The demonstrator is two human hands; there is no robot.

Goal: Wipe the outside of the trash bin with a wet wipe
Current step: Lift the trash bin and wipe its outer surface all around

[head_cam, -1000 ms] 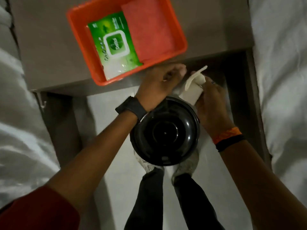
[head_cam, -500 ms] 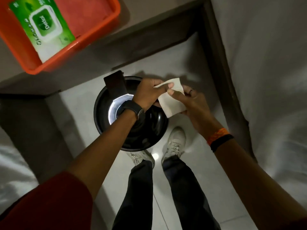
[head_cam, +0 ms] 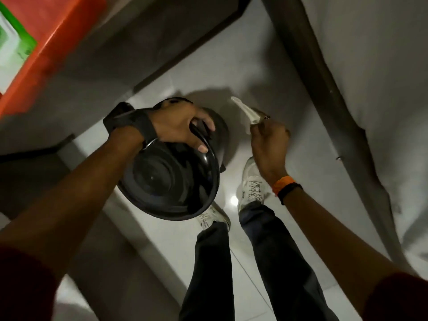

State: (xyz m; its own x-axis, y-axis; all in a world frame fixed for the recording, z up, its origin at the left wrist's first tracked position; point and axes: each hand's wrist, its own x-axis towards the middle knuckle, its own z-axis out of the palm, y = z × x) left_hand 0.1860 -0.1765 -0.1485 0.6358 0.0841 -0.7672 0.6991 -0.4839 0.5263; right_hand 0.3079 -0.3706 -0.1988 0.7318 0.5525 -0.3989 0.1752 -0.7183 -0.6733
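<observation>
A black round trash bin stands on the white floor in front of my feet, seen from above and tilted. My left hand grips its far rim, thumb inside, fingers over the edge. To the right of the bin, my right hand pinches a folded white wet wipe, held in the air apart from the bin. The bin's outer wall is mostly hidden below its rim.
An orange tray holding a green wipes pack sits on a grey table at the upper left. White bedding with a dark bed frame runs along the right. My white shoes stand on the floor tiles.
My left hand let go of the wipe and took hold of the bin's rim. My right hand carried the wipe off to the right. The view swung down and right.
</observation>
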